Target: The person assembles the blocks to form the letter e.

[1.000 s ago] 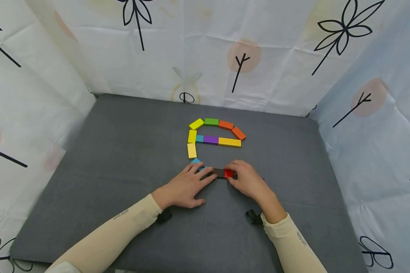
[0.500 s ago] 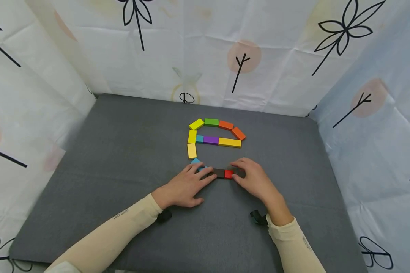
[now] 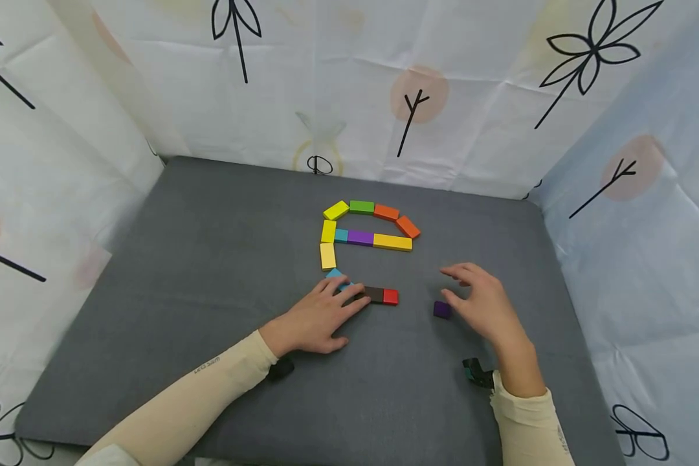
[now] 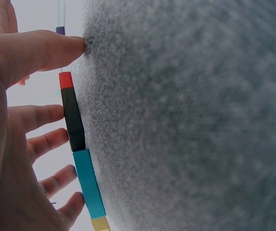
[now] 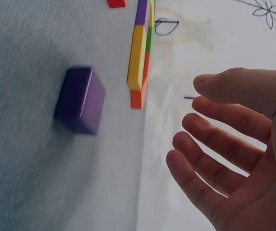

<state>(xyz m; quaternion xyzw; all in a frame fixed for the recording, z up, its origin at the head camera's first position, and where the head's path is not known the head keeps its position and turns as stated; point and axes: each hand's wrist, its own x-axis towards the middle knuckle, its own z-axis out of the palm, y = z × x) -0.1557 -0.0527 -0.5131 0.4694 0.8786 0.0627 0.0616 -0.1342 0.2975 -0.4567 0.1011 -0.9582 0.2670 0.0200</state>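
My left hand lies spread over the lower part of a row of coloured blocks, its fingertips at a blue block and a black block. A small red block sits against the black block's right end. In the left wrist view, the fingers line up along the black and blue blocks, with the thumb apart from them. To the right, my right hand is above the table, thumb and fingers parted and holding nothing. Just beside its thumb stands a lone dark purple block.
Beyond the hands, yellow, green and orange blocks form a curve. A bar of teal, purple and long yellow blocks crosses inside it. Patterned white cloth surrounds the grey table.
My right hand has let go of the red block and moved right to the purple block, which has come into view. The left hand has stayed in place.
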